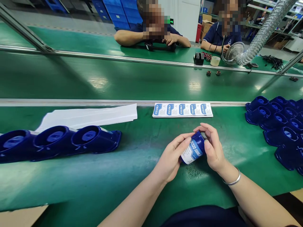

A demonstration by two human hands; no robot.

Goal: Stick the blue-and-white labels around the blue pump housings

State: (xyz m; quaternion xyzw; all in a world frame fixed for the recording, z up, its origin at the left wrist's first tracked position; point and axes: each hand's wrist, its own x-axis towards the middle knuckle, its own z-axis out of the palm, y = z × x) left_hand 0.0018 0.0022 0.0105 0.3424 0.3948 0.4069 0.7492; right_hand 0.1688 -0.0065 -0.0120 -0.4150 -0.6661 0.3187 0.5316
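Observation:
Between my two hands, above the green table, is a dark blue plastic housing [193, 149] with a white and blue label on its side. My left hand [170, 155] wraps round its left side, thumb along the label's upper edge. On the other side my right hand [214, 147] grips it with thumb and fingers; a silver bangle circles that wrist. Part of the housing is hidden by my fingers. Beyond my hands lies a stack of label sheets [182, 110] printed with blue and white labels.
A row of blue housings [88, 138] stands at left before white paper [94, 116]. More blue housings [276, 119] cluster at right. A metal rail [113, 102] crosses behind. Two people sit across the green bench [78, 41], near a flexible silver duct [262, 34].

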